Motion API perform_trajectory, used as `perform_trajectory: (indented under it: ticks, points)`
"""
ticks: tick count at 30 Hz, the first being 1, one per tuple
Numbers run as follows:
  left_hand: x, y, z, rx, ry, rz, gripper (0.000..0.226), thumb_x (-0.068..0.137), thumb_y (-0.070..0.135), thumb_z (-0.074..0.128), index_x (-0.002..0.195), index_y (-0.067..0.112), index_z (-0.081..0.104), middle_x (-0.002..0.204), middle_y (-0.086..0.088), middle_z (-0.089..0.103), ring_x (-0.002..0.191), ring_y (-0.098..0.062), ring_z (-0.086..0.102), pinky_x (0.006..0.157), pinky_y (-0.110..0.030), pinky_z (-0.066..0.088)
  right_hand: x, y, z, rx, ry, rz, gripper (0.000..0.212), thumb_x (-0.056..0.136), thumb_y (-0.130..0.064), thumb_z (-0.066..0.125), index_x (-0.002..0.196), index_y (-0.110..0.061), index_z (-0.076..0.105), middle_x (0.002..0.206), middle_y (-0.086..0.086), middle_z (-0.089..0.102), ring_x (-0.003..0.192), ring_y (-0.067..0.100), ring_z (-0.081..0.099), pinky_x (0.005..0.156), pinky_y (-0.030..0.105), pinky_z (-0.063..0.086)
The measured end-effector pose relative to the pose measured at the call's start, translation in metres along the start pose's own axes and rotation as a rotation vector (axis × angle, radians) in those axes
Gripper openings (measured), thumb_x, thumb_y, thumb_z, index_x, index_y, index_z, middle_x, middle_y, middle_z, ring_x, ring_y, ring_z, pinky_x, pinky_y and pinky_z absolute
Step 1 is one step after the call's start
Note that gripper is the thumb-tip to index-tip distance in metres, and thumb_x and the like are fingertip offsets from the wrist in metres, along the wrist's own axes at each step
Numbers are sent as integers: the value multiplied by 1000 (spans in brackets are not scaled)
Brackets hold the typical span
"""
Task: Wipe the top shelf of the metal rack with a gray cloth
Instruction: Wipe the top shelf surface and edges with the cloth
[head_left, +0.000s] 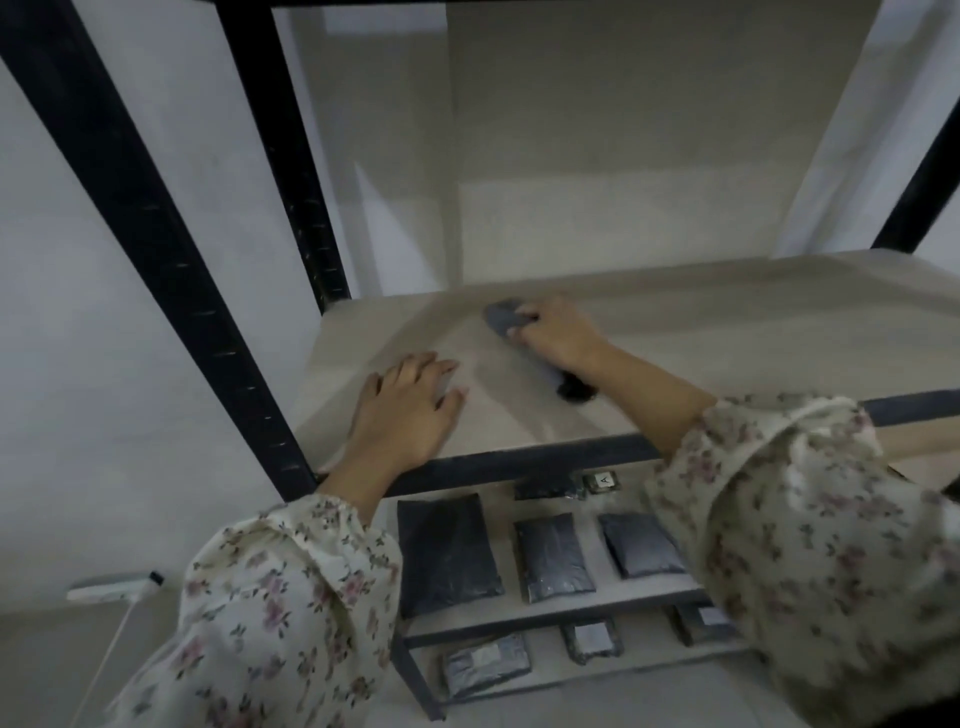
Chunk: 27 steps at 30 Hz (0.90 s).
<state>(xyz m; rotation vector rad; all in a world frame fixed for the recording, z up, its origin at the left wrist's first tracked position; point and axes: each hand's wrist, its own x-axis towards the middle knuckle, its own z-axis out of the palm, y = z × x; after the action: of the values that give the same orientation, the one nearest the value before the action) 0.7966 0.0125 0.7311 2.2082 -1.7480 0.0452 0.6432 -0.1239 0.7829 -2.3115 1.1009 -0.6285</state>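
The only view comes from the head, close above the shelf (675, 322), and faces forward and down over both arms to the lower shelves (587, 608).

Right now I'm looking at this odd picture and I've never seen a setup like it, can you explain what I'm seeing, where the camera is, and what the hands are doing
There is no machine here. This one wide picture comes from a camera worn on a person's head, looking forward and down, so the two arms in flowered sleeves are the wearer's own. They stand at a black metal rack with pale shelf boards. The right hand presses a gray cloth onto the shelf in front of them. The left hand lies flat and empty on the same board, near its front edge. Nothing else rests on that board. On the lower shelves lie several dark flat packages, some with pale labels. On the floor to the left is a white power strip with a cord.
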Motion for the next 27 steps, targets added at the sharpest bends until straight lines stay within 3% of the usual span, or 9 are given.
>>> perform_trajectory:
  ticks: [2,5,9,12,14,17,19,22,27]
  points:
    - [-1,1,-1,-7,-9,-3,49,93,53,24,138,35,31,151,7,27,137,-16,24,113,-45,17,27,19,-21,83,82,149,25,87,-46,54,94,-21,51,123,18,53,107,35,55,92,37,43]
    - [-2,1,0,-14,11,-8,49,92,53,26,137,36,33,150,7,29,136,-15,26,113,-44,17,50,36,-13,-308,34,280,40,93,-40,42,120,-12,51,132,18,35,109,38,49,91,42,45]
    - [0,1,2,-22,26,-26,47,92,54,27,136,39,34,148,10,31,135,-14,27,112,-41,18,36,11,25,-285,-6,-92,40,90,-36,43,121,-15,53,131,11,47,110,30,51,88,35,46]
    - [-1,2,3,-17,59,-13,46,91,55,27,134,40,36,147,10,33,136,-12,26,111,-40,19,29,8,23,-88,-183,-270,21,85,-32,53,97,-27,69,97,-2,59,90,16,58,64,22,39]
    - [-2,1,2,-14,68,-18,46,91,56,27,133,41,37,147,12,34,136,-11,27,112,-40,20,56,16,9,27,-188,-216,15,82,-37,58,79,-27,68,73,-11,58,74,7,58,59,18,38]
    - [-3,3,1,-24,51,-29,48,89,59,24,133,43,36,147,14,33,136,-9,26,113,-40,18,101,35,-11,19,-6,44,48,76,-55,58,101,-15,49,90,3,55,82,23,55,66,30,41]
    - [-4,3,0,-31,49,-35,50,88,60,23,133,42,36,147,14,33,136,-9,26,113,-39,18,112,45,-5,-84,-5,77,42,80,-47,59,105,-18,41,102,7,53,92,30,56,65,33,42]
    - [-4,3,0,-30,48,-43,48,89,59,25,133,43,37,146,15,33,134,-10,29,112,-39,18,98,37,13,-217,-99,-104,44,87,-40,53,120,-14,43,117,11,49,99,31,52,71,34,44]
    - [-3,5,-2,-29,62,-52,50,87,60,26,131,41,40,145,15,36,134,-10,29,112,-37,20,58,30,9,-1,-458,-466,22,82,-23,64,98,-38,62,89,-15,42,83,5,47,63,9,33]
